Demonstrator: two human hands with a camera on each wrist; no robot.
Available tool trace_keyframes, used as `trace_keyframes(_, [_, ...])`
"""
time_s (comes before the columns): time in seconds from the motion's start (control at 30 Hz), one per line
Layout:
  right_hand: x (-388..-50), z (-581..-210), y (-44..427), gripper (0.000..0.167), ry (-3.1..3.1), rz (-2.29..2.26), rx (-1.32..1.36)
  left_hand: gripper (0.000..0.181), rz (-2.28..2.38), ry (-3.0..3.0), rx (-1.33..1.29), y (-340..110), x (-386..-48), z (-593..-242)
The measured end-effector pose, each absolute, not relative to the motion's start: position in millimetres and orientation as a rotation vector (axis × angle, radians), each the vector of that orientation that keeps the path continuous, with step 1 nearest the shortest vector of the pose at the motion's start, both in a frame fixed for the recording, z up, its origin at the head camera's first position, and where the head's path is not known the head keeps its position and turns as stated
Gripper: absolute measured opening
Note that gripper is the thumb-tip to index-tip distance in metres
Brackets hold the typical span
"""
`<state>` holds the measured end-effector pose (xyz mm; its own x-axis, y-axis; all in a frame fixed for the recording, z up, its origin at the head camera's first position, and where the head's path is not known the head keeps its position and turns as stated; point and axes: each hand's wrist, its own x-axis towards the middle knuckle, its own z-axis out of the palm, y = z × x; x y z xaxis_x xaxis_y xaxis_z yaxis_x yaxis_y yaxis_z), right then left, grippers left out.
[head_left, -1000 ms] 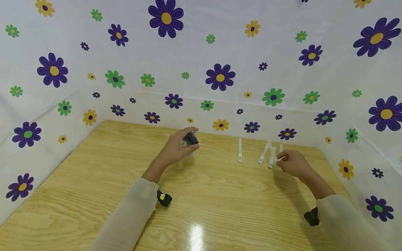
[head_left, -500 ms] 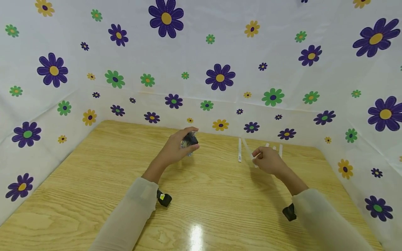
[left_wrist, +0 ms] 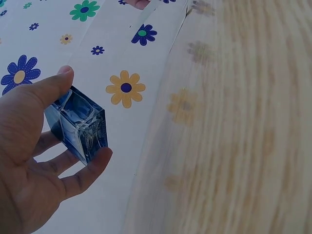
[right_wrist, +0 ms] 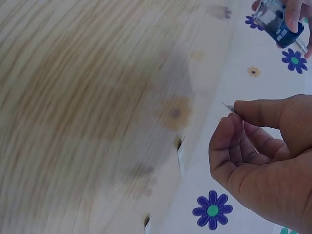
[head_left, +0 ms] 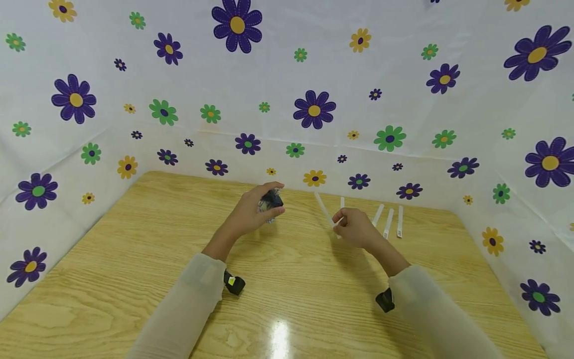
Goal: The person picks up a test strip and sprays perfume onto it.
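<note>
My left hand (head_left: 247, 213) grips a blue glass perfume bottle (head_left: 272, 198) just above the table's far side. In the left wrist view the bottle's clear, square base (left_wrist: 90, 129) faces the camera, with thumb and fingers around its sides. The right wrist view catches the bottle (right_wrist: 279, 22) with its nozzle tilted down to the right. Between thumb and fingertips my right hand (head_left: 356, 229) pinches a white paper test strip (head_left: 323, 205), which slants up to the left towards the bottle. Only a thin edge of that strip (right_wrist: 228, 107) shows in the right wrist view.
Behind the right hand lies a strip (head_left: 343, 202), its lower part hidden. Several more labelled strips (head_left: 400, 219) lie right of the hand on the wooden table (head_left: 287, 279). A white flowered sheet (head_left: 269, 75) walls the back and both sides.
My right hand has moved left from the group of strips, carrying one strip towards the bottle. The left hand and the bottle stay in place.
</note>
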<state>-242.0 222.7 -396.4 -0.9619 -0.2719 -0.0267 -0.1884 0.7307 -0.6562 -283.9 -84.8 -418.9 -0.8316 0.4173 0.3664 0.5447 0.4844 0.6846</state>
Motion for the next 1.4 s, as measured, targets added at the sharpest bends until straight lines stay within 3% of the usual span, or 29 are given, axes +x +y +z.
trace_keyframes(0.6, [-244,-394,181,0.017,2.751,-1.162,-0.46,0.062,-1.293,-2.581,-0.839,-84,-286,-421])
trace_keyframes(1.4, [-238,-393,162,0.016,2.742,-1.182,-0.483,0.06,-1.207,-2.588,-0.825,-82,-286,-422])
